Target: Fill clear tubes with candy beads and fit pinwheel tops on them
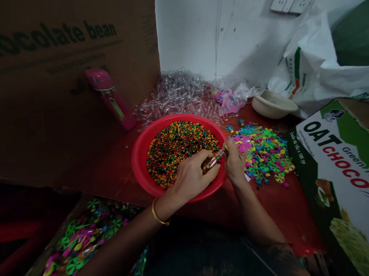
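Over a red basin (139, 167) of small multicoloured candy balls (180, 144), my left hand (189, 177) grips a clear plastic tube (215, 159) with some candy inside. The tube is tilted, its upper end toward my right hand (236, 162). My right hand is closed at that end, its fingers pinching a plastic pinwheel top (244, 143) with pink blades and a bit of yellow. Whether the top sits in the tube's mouth, I cannot tell. Just right of the basin lies a heap of colourful plastic pinwheel pieces (267, 154).
Clear empty tubes (182, 93) are piled behind the basin. A cream bowl (274, 103) and a white sack (310, 61) stand back right. Cardboard boxes flank the table: a brown one (61, 99) with a pink flashlight (110, 98), and a printed one (337, 163). Filled tubes (74, 246) lie lower left.
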Demonstrator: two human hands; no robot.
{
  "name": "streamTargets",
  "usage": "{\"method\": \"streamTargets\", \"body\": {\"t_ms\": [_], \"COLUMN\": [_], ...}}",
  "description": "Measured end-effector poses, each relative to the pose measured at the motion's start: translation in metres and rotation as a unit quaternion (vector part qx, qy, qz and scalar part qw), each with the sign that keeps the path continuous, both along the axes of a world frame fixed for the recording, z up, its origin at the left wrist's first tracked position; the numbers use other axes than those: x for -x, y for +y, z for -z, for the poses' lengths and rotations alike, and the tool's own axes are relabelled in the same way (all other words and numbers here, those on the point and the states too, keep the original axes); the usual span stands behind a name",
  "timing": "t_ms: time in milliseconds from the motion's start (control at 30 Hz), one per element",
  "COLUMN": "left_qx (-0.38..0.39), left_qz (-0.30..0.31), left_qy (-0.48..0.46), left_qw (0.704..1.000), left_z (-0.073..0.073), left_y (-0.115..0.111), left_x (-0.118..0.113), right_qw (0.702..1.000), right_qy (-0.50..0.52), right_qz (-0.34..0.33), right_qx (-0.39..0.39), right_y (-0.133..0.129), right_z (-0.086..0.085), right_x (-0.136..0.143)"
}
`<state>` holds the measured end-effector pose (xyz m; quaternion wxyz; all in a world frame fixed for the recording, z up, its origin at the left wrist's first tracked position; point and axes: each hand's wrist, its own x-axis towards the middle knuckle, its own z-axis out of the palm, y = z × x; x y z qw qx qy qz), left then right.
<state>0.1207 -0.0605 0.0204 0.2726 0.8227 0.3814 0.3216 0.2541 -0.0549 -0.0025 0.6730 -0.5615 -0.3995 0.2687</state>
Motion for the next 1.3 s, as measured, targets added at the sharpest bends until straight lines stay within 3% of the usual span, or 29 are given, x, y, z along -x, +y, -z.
{"method": "streamTargets", "body": {"t_ms": [200,367,467,567,667,733,833,933,967,1033,1100,1133,1200,1267,1300], "left_qx": [0.045,-0.021,-0.112,-0.201,-0.238,-0.232,-0.172,-0.016,0.06,0.203,0.229,0.185,0.037,-0.069,-0.084], "left_qz": [0.036,-0.012,-0.059,-0.119,-0.145,-0.133,-0.094,-0.029,0.017,0.152,0.24,0.232,0.099,-0.061,-0.107], "left_qy": [-0.034,-0.036,0.033,0.155,0.231,0.225,0.142,-0.006,-0.047,-0.072,-0.035,-0.006,0.067,0.142,0.165], "left_qw": [0.998,0.999,0.991,0.96,0.932,0.937,0.97,0.999,0.997,0.965,0.943,0.955,0.992,0.986,0.977], "left_z": [0.002,0.01,0.013,0.012,0.012,0.013,0.015,0.013,0.011,0.007,0.005,0.004,0.006,0.009,0.01], "left_y": [-0.002,-0.009,-0.014,-0.017,-0.016,-0.015,-0.016,-0.013,-0.011,-0.004,0.001,0.002,0.001,-0.003,-0.006], "left_x": [-0.002,-0.008,-0.012,-0.013,-0.012,-0.01,-0.009,-0.005,-0.001,0.008,0.016,0.018,0.016,0.01,0.007], "right_qw": [1.0,0.998,0.998,0.997,0.985,0.975,0.979,0.984,0.984,0.98,0.978,0.979,0.984,0.987,0.986], "right_qy": [0.009,0.029,0.008,-0.058,-0.159,-0.21,-0.196,-0.156,-0.152,-0.151,-0.15,-0.151,-0.154,-0.152,-0.15], "right_qz": [-0.019,-0.018,-0.001,-0.003,-0.027,-0.043,-0.058,-0.078,-0.084,-0.092,-0.094,-0.09,-0.069,-0.055,-0.056], "right_qx": [0.004,0.059,0.059,0.052,0.066,0.064,0.021,-0.029,-0.047,-0.089,-0.114,-0.106,-0.047,0.026,0.05], "right_y": [-0.006,-0.013,-0.015,-0.015,-0.014,-0.015,-0.019,-0.023,-0.024,-0.025,-0.024,-0.022,-0.017,-0.011,-0.009], "right_z": [0.003,-0.001,0.001,0.008,0.016,0.019,0.018,0.013,0.011,0.01,0.011,0.011,0.013,0.011,0.009], "right_x": [0.006,0.012,0.014,0.011,0.003,-0.003,-0.006,-0.004,-0.003,-0.002,-0.001,-0.001,0.002,0.005,0.006]}}
